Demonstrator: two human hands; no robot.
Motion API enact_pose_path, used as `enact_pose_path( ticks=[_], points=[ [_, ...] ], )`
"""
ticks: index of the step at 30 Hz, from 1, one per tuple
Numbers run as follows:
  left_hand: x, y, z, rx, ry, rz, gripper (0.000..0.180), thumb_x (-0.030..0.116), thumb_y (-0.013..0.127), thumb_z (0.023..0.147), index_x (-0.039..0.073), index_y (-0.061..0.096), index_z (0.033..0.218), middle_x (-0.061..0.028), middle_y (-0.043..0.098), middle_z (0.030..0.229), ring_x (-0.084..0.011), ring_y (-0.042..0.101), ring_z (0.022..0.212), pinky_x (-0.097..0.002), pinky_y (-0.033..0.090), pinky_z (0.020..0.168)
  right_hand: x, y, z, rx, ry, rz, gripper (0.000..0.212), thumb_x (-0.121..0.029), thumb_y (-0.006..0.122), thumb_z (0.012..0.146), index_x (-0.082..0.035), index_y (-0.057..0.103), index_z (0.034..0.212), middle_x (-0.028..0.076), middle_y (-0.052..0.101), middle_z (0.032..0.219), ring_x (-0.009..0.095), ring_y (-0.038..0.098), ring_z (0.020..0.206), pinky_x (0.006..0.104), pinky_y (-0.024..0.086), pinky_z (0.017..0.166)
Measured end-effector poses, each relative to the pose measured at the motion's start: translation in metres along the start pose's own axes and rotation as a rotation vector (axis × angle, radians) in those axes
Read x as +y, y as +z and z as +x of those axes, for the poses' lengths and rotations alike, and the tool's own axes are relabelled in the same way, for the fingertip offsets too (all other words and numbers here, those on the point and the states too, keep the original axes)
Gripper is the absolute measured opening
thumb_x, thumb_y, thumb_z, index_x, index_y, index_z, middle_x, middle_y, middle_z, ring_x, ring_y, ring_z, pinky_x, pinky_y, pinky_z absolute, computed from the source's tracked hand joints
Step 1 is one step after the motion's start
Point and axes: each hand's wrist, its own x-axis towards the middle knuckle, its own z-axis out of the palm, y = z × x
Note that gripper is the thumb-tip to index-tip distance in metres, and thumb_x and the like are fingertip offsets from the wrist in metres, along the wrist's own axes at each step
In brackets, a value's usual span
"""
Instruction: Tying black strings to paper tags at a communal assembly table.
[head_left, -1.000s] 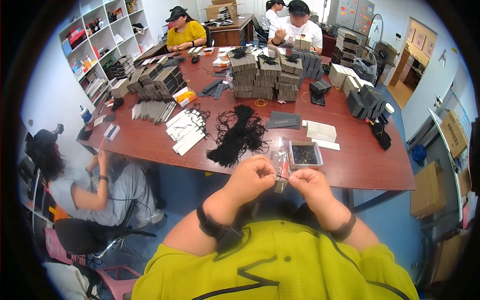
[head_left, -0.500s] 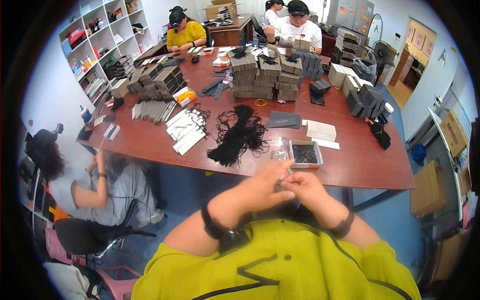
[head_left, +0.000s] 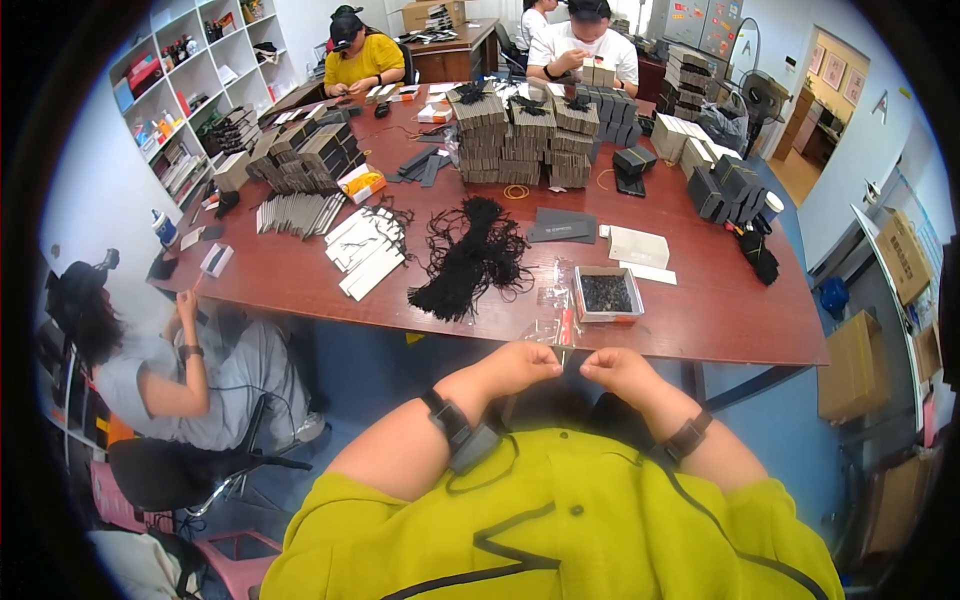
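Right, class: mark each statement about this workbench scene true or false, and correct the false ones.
1. The left hand and right hand are close together below the table edge. True.
2. The small open box holds dark bits. True.
3. The bundle of black cords hangs off the table. False: it lies on the tabletop.
4. Both wrists are bare. False: each wears a dark band.
5. The seated person in grey is at the right. False: at the left.

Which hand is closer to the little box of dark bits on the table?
Probably the right hand: the small open box sits almost straight beyond it, while the left hand is farther to the side.
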Motion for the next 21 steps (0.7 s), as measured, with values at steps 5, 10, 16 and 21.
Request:
enact_pose_path(
  ticks=[5, 10, 16, 21],
  points=[
    [-0.012, 0.004, 0.004, 0.16, -0.05, -0.014, 0.017, 0.017, 0.065, 0.083, 0.001, 0.066, 0.086, -0.0009, 0.062, 0.075, -0.0064, 0.053, 0.07, -0.0226, 0.043, 0.066, 0.011, 0.011, 0.01, 0.058, 0.012, 0.009, 0.017, -0.021, 0.063, 0.085, -0.003, 0.062, 0.085, -0.003, 0.056, 0.07, 0.005, 0.047, 0.063, 0.0216, 0.04, 0.058],
    [-0.022, -0.001, 0.004, 0.189, -0.051, -0.019, 0.021, 0.022, 0.066, 0.08, 0.002, 0.067, 0.084, -0.003, 0.063, 0.071, -0.009, 0.054, 0.065, -0.0252, 0.045, 0.06, 0.018, 0.019, 0.015, 0.062, -0.06, 0.025, 0.017, -0.02, 0.061, 0.086, -0.004, 0.06, 0.085, -0.002, 0.053, 0.066, 0.006, 0.045, 0.056, 0.0204, 0.036, 0.051],
    [-0.015, -0.01, -0.002, 0.237, -0.115, 0.097, 0.021, 0.022, 0.066, 0.08, 0.001, 0.067, 0.083, -0.0053, 0.064, 0.073, -0.0104, 0.056, 0.067, -0.026, 0.045, 0.064, 0.016, 0.021, 0.019, 0.097, -0.036, 0.013, 0.019, -0.021, 0.06, 0.086, -0.003, 0.061, 0.082, -0.001, 0.055, 0.066, 0.007, 0.049, 0.059, 0.0229, 0.041, 0.055],
    [-0.028, -0.026, -0.008, 0.243, -0.146, 0.103, 0.019, 0.019, 0.066, 0.08, 0.0, 0.068, 0.086, -0.0039, 0.065, 0.077, -0.0093, 0.057, 0.069, -0.0241, 0.045, 0.065, 0.026, 0.02, 0.025, 0.138, -0.072, 0.004, 0.016, -0.019, 0.061, 0.086, -0.003, 0.06, 0.084, -0.001, 0.055, 0.066, 0.007, 0.049, 0.059, 0.0225, 0.041, 0.054]
  ],
)
